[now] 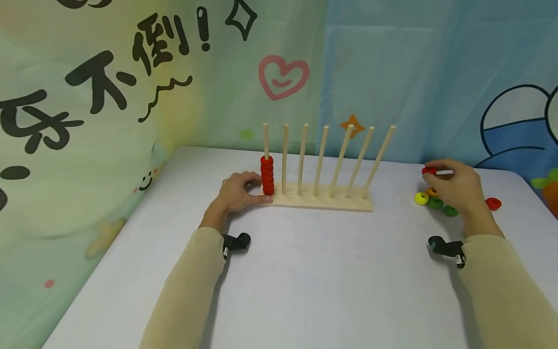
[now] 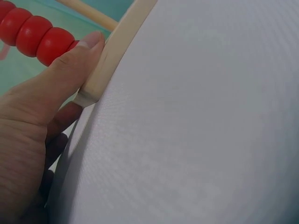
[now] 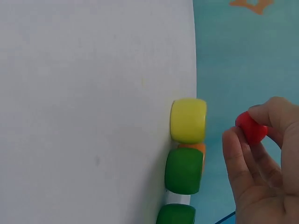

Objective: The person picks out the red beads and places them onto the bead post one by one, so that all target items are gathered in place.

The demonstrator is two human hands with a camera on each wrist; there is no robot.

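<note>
A wooden peg stand (image 1: 322, 203) with several upright pegs lies across the table. Its leftmost peg carries a stack of red beads (image 1: 267, 175). My left hand (image 1: 239, 191) grips the stand's left end, with the thumb (image 2: 77, 58) along the base beside the lowest beads and the other fingers round the end. Over at the right, my right hand (image 1: 457, 186) pinches one red bead (image 3: 251, 128) between thumb and fingers, raised above the loose beads. Nearest to it are a yellow bead (image 3: 188, 120), an orange bead (image 1: 432, 192) and green beads (image 3: 184, 171).
Another red bead (image 1: 493, 203) lies to the right of the right hand. The white table (image 1: 331, 276) reaches back to a printed cloth backdrop (image 1: 383, 63). Dark wrist cameras (image 1: 237, 241) jut inward from both sleeves.
</note>
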